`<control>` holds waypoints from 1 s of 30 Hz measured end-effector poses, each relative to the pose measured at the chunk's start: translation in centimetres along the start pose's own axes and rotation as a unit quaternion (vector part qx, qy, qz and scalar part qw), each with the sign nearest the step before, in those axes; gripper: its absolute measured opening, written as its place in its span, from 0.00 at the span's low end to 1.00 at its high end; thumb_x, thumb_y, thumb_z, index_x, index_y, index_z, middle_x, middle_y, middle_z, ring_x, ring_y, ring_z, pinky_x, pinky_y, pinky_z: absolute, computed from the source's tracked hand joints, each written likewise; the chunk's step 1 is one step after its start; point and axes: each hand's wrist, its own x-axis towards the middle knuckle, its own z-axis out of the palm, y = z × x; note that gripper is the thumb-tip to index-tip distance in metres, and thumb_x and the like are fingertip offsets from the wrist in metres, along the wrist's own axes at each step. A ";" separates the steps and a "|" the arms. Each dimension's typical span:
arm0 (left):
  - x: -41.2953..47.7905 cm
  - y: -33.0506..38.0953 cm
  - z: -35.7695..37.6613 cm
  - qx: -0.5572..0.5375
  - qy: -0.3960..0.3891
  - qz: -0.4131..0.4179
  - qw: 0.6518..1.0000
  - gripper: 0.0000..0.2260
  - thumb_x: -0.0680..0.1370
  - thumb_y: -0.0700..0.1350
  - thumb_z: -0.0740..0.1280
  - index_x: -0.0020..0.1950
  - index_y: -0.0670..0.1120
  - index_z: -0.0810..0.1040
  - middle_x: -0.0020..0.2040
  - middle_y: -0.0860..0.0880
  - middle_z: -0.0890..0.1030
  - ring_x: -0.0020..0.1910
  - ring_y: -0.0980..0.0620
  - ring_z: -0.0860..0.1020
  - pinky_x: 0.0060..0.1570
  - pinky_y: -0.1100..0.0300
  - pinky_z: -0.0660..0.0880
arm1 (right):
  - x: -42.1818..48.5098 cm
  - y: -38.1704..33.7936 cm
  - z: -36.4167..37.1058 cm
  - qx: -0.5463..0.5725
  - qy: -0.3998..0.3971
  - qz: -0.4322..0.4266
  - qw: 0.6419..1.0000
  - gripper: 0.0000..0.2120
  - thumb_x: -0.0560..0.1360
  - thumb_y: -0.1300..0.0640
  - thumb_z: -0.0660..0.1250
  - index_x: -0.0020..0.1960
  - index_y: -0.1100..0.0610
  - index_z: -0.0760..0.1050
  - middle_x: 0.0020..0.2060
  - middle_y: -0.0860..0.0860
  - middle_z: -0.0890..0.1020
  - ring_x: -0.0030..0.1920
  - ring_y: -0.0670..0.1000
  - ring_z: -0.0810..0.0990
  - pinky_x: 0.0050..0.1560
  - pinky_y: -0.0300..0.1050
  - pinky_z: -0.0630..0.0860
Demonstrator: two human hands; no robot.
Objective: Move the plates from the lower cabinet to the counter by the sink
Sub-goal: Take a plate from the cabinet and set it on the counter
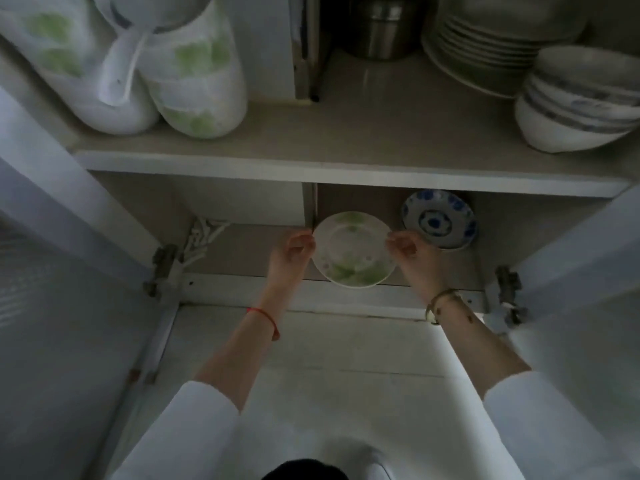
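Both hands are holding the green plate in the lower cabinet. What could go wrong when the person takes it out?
1. The left hand and right hand grip the green plate only at its rim, so it may slip.
2. The blue plate sits close behind the right hand and may get knocked.
3. If lifted too high, the plate may hit the shelf above.

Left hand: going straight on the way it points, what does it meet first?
The left hand grips the green plate by its left rim. Straight on, it would probably meet the vertical divider at the back first; depth is unclear.
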 end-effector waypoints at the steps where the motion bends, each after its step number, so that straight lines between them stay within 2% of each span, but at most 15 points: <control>1: 1.2 -0.5 0.6 0.006 -0.001 -0.007 1.000 0.09 0.78 0.34 0.67 0.57 0.40 0.80 0.48 0.47 0.82 0.44 0.54 0.80 0.46 0.66 0.76 | 1.0 0.9 0.8 -0.007 -0.001 0.006 1.000 0.09 0.76 0.60 0.70 0.54 0.62 0.80 0.39 0.52 0.80 0.35 0.39 0.77 0.36 0.25 0.73; 2: 2.1 -0.8 1.0 0.012 -0.005 -0.010 1.000 0.08 0.77 0.32 0.66 0.53 0.41 0.80 0.47 0.47 0.82 0.44 0.53 0.79 0.45 0.65 0.75 | 1.9 1.4 1.3 -0.018 -0.003 0.011 1.000 0.09 0.75 0.60 0.70 0.54 0.63 0.80 0.39 0.53 0.80 0.36 0.41 0.78 0.41 0.31 0.77; 4: 4.1 -1.7 1.9 0.023 -0.010 -0.022 0.999 0.08 0.77 0.29 0.64 0.48 0.40 0.80 0.44 0.45 0.81 0.43 0.49 0.79 0.45 0.60 0.75 | 3.6 2.8 2.3 -0.039 -0.001 0.025 0.999 0.09 0.75 0.60 0.70 0.53 0.63 0.80 0.39 0.55 0.81 0.41 0.53 0.82 0.51 0.47 0.79; 6: 5.9 -3.0 2.7 0.065 0.006 -0.044 0.997 0.10 0.76 0.31 0.66 0.57 0.34 0.79 0.53 0.38 0.82 0.53 0.42 0.80 0.52 0.57 0.74 | 5.0 4.0 2.7 -0.072 0.006 0.026 0.997 0.09 0.75 0.59 0.70 0.53 0.63 0.81 0.42 0.59 0.83 0.47 0.59 0.83 0.55 0.52 0.78; 8: 6.9 -4.5 3.1 0.135 0.022 -0.047 0.989 0.16 0.75 0.36 0.69 0.63 0.38 0.78 0.60 0.40 0.82 0.60 0.43 0.79 0.54 0.60 0.72 | 5.8 5.3 2.7 -0.107 0.013 0.010 0.994 0.10 0.74 0.59 0.70 0.53 0.63 0.81 0.46 0.61 0.85 0.50 0.60 0.82 0.56 0.51 0.77; 11: 7.6 -5.8 3.3 0.179 0.015 -0.040 0.983 0.18 0.75 0.39 0.70 0.65 0.43 0.79 0.62 0.43 0.82 0.62 0.45 0.79 0.52 0.65 0.68 | 6.6 6.6 2.5 -0.185 0.012 -0.027 0.982 0.12 0.74 0.59 0.70 0.53 0.67 0.81 0.50 0.63 0.84 0.54 0.63 0.80 0.57 0.52 0.75; 15: 8.1 -7.0 3.5 0.251 -0.019 -0.026 0.967 0.11 0.74 0.38 0.67 0.55 0.41 0.83 0.55 0.42 0.85 0.57 0.41 0.81 0.51 0.59 0.73 | 6.8 7.8 2.8 -0.241 -0.002 -0.015 0.970 0.14 0.74 0.60 0.69 0.55 0.70 0.80 0.54 0.66 0.81 0.56 0.66 0.79 0.58 0.56 0.74; 18: 8.2 -7.4 3.4 0.240 -0.012 -0.025 0.970 0.15 0.73 0.37 0.68 0.59 0.44 0.83 0.57 0.45 0.85 0.58 0.46 0.81 0.55 0.62 0.73 | 6.6 8.2 3.1 -0.224 0.007 0.001 0.975 0.13 0.72 0.64 0.70 0.53 0.72 0.79 0.56 0.68 0.79 0.56 0.66 0.78 0.57 0.55 0.72; 21: 8.4 -7.5 3.5 0.239 -0.004 -0.017 0.971 0.17 0.71 0.36 0.70 0.59 0.44 0.84 0.56 0.44 0.85 0.56 0.46 0.82 0.54 0.63 0.73 | 6.5 8.5 3.4 -0.195 0.027 0.038 0.980 0.15 0.70 0.67 0.70 0.54 0.73 0.77 0.56 0.68 0.79 0.58 0.66 0.78 0.59 0.52 0.69; 24: 8.7 -7.6 3.6 0.235 0.010 -0.014 0.972 0.18 0.70 0.37 0.74 0.60 0.44 0.83 0.55 0.45 0.85 0.51 0.50 0.81 0.48 0.69 0.72 | 6.7 8.5 3.5 -0.151 0.041 0.084 0.984 0.13 0.70 0.67 0.70 0.54 0.71 0.78 0.52 0.66 0.83 0.56 0.63 0.80 0.53 0.44 0.68; 26: 8.6 -7.7 3.7 0.245 0.017 -0.002 0.969 0.18 0.70 0.38 0.75 0.60 0.44 0.82 0.54 0.45 0.85 0.48 0.53 0.79 0.39 0.80 0.68 | 6.8 8.5 3.6 -0.137 0.044 0.094 0.985 0.12 0.71 0.67 0.70 0.54 0.70 0.78 0.51 0.65 0.83 0.56 0.62 0.81 0.50 0.41 0.68; 28: 8.4 -7.8 3.8 0.245 0.025 0.004 0.969 0.19 0.70 0.38 0.75 0.60 0.44 0.82 0.54 0.45 0.85 0.47 0.54 0.79 0.39 0.78 0.68 | 6.8 8.4 3.6 -0.137 0.047 0.093 0.985 0.12 0.71 0.68 0.69 0.54 0.70 0.79 0.51 0.66 0.83 0.55 0.63 0.81 0.49 0.41 0.67; 30: 8.2 -7.8 3.8 0.234 0.026 0.002 0.972 0.19 0.70 0.37 0.75 0.60 0.43 0.82 0.54 0.44 0.85 0.50 0.50 0.82 0.46 0.70 0.72 | 6.7 8.3 3.5 -0.131 0.052 0.098 0.985 0.12 0.71 0.68 0.69 0.55 0.70 0.78 0.52 0.66 0.83 0.56 0.62 0.80 0.49 0.41 0.67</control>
